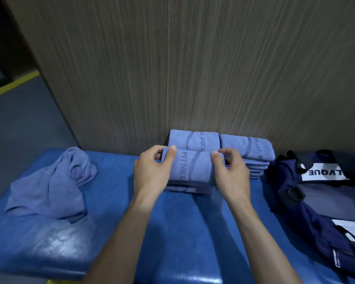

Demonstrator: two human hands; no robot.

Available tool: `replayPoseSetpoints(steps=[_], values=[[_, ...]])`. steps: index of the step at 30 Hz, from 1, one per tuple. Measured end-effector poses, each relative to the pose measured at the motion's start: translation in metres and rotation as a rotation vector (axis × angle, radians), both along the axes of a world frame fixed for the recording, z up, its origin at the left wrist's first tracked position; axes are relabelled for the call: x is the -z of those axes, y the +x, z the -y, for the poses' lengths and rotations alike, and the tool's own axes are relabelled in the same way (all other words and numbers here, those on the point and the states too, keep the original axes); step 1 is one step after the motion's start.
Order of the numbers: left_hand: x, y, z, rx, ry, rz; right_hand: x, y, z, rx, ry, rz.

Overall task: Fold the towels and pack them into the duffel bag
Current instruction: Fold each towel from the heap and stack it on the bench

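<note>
A: Gripping what, head view, both hands?

B: Left hand (152,173) and right hand (231,173) each curl thumb and fingers round opp. ends of a folded blue towel (191,168) marked "FITNES…". It sits atop a stack of folded towels (188,188) on the blue padded bench (172,232).

A: Other towels?

B: Two more folded ones behind, against the wood-grain wall (193,68): one marked "YOGA" (193,140), and one to its right (247,147) topping a second pile. An unfolded towel (51,185) lies crumpled well apart at the bench's left.

A: Duffel bag?

B: Navy duffel bag (307,201) at bench's right end, just beside the right pile; white label reads "LVQUE" upside down, partly cut off. Can't tell if it's zipped.

A: Bkgd?

B: Grey floor w/ yellow stripe (14,84), upper left.
</note>
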State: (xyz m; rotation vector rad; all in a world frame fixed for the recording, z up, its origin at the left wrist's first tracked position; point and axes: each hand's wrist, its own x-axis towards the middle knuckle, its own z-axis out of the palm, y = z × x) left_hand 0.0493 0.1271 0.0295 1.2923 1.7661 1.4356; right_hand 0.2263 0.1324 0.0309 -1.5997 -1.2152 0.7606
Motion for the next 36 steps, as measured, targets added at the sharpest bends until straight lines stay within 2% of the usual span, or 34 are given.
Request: replayPoseSetpoints(steps=[6, 9, 12, 13, 15, 18, 21, 23, 28, 32, 36], values=[[0.009, 0.001, -0.022, -0.065, -0.032, -0.062, 0.005, -0.009, -0.016, 0.073, 0.102, 0.384], [0.01, 0.001, -0.025, -0.099, -0.059, -0.209, 0.008, -0.01, -0.021, 0.079, 0.077, 0.499], [0.007, 0.001, -0.027, -0.069, 0.265, -0.57, 0.01, -0.008, -0.025, 0.085, 0.062, 0.547], [0.008, 0.003, -0.027, 0.028, 0.368, -0.669, 0.011, -0.008, -0.025, 0.088, 0.056, 0.554], [0.017, 0.009, -0.025, 0.213, 0.437, -0.771, 0.009, -0.008, -0.026, 0.083, 0.033, 0.582], [0.041, 0.011, -0.026, 0.209, 0.441, -0.766, 0.008, -0.008, -0.026, 0.078, 0.086, 0.673], [0.049, 0.012, -0.026, 0.165, 0.467, -0.755, 0.013, -0.008, -0.024, 0.051, 0.382, 0.824], [0.051, 0.014, -0.023, 0.156, 0.474, -0.811, 0.022, -0.01, -0.021, -0.057, 0.491, 0.885], [0.062, 0.013, -0.014, 0.167, 0.466, -0.965, 0.047, -0.01, -0.009, -0.225, 0.486, 0.953], [0.071, 0.003, -0.011, 0.265, 0.407, -0.99, 0.063, -0.002, -0.004, -0.258, 0.459, 0.958], [0.071, -0.006, -0.011, 0.401, 0.302, -0.919, 0.067, 0.003, -0.007, -0.299, 0.466, 0.96]])
